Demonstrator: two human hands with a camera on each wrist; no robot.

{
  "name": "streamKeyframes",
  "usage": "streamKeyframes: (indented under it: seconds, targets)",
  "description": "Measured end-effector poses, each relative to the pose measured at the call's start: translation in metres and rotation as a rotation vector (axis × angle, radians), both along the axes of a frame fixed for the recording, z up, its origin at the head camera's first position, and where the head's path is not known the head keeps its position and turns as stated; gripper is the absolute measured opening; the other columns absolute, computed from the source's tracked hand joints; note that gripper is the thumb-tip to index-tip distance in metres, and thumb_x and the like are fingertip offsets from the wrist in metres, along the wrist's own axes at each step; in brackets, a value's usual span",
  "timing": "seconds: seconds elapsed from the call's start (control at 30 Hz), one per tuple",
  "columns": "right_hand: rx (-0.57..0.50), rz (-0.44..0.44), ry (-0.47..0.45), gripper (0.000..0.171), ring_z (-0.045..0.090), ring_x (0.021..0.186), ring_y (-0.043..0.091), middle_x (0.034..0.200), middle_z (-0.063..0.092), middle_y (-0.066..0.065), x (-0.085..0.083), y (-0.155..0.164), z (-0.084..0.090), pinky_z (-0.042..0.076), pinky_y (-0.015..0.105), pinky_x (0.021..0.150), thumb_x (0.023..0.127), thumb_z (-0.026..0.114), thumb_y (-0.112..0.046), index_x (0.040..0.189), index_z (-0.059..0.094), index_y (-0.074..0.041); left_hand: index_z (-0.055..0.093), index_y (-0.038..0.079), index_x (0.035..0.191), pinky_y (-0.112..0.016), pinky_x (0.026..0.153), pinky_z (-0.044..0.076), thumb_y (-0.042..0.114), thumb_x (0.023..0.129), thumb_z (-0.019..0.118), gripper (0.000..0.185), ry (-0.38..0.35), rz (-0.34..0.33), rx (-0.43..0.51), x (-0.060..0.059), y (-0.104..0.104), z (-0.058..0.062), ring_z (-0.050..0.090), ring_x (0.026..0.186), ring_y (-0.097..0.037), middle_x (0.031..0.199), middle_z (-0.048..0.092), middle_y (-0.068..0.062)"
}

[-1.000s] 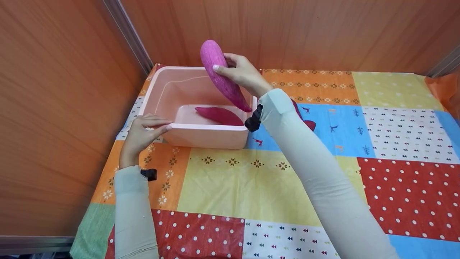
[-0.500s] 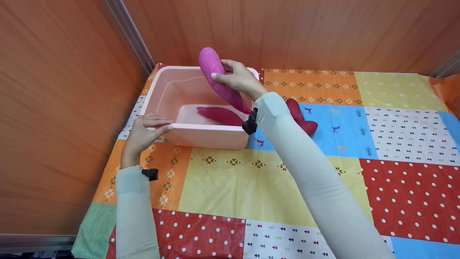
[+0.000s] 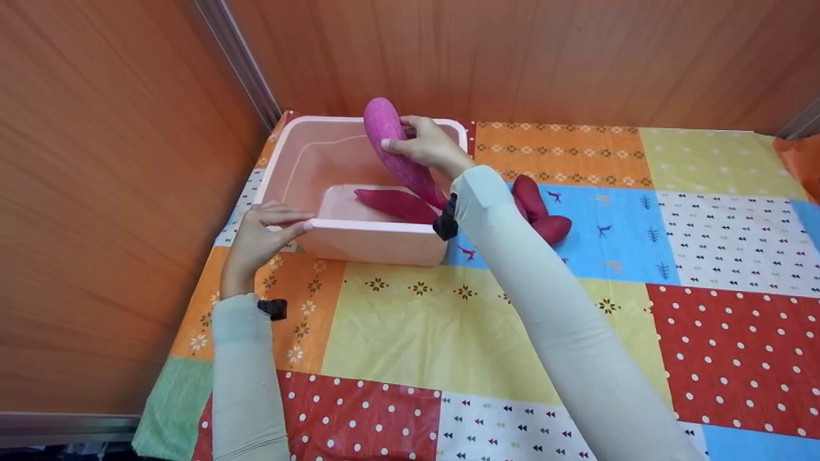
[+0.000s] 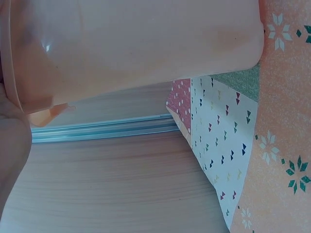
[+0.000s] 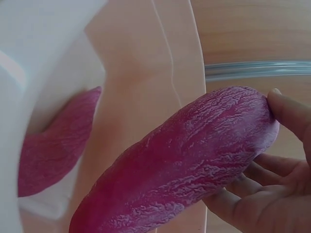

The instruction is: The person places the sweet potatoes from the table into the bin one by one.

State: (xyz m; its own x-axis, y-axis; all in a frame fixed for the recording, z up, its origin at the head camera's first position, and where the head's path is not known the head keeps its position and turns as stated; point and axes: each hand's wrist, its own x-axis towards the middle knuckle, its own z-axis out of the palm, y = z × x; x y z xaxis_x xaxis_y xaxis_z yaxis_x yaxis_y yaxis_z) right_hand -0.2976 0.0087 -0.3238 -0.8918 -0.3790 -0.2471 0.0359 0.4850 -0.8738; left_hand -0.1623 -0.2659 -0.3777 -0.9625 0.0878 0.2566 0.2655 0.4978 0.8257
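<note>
A pink-purple sweet potato [image 3: 391,137] hangs slanted over the pale pink plastic bin [image 3: 371,243], its thick end up and its narrow end toward the bin's right side. My right hand [image 3: 432,144] grips it, thumb across the near face and fingers behind, and the right wrist view shows its wrinkled skin [image 5: 180,160] close up. Lying inside the bin is a darker sweet potato [image 3: 397,205], partly hidden by the near wall. My left hand [image 3: 256,237] holds the bin's rim at the near left corner; only part of this hand [image 4: 9,141] enters the left wrist view.
Right of the bin, several dark red sweet potatoes [image 3: 551,228] lie on the patchwork tablecloth [image 3: 487,333], partly covered by my right forearm. Wood-grain panels [image 3: 512,57] stand behind the table and along its left side.
My right hand has lowered the sweet potato a little toward the bin. More of the red sweet potatoes beside my forearm shows. The left hand stays on the rim.
</note>
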Motion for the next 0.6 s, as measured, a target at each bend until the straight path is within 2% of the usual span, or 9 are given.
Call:
streamKeyframes:
  seconds: [0.2,0.33,0.47,0.6]
  targets:
    - [-0.029,0.019,0.001,0.069,0.055,0.115,0.019,0.134,0.054,0.003,0.0008,-0.0017,-0.0041,0.051,0.032,0.095,0.086,0.071,-0.032,0.146,0.039,-0.018,0.073,-0.004,0.1,-0.03,0.09,0.033,0.002,0.081,0.075,0.02,0.009,-0.002,0.004,-0.0001,-0.0002,-0.0008,0.054,0.09,-0.006,0.1,0.071,-0.02]
    - [-0.045,0.037,0.003,0.064,0.056,0.112,0.02,0.129,0.056,0.005,0.0008,-0.0026,-0.0066,0.051,0.031,0.093,0.087,0.07,-0.027,0.143,0.043,-0.016,0.074,-0.004,0.099,-0.029,0.091,0.031,0.001,0.08,0.075,0.02,0.027,-0.003,-0.005,-0.0007,0.0,-0.0014,0.054,0.088,-0.004,0.099,0.071,-0.023]
    - [-0.008,0.055,0.003,0.064,0.055,0.112,0.02,0.129,0.056,0.006,0.0007,-0.0037,-0.0079,0.052,0.032,0.093,0.088,0.07,-0.026,0.144,0.041,-0.014,0.074,-0.005,0.098,-0.028,0.09,0.03,0.0,0.079,0.075,0.019,0.048,-0.007,-0.027,-0.0016,0.0,-0.0019,0.054,0.087,-0.002,0.098,0.07,-0.027]
    - [0.039,0.073,-0.008,0.065,0.054,0.112,0.02,0.13,0.055,0.006,0.0006,-0.0051,-0.009,0.052,0.031,0.093,0.088,0.069,-0.027,0.145,0.041,-0.013,0.074,-0.005,0.098,-0.028,0.089,0.031,0.001,0.08,0.075,0.019,0.039,-0.002,-0.03,-0.0017,0.0005,-0.0015,0.054,0.088,-0.002,0.098,0.07,-0.027]
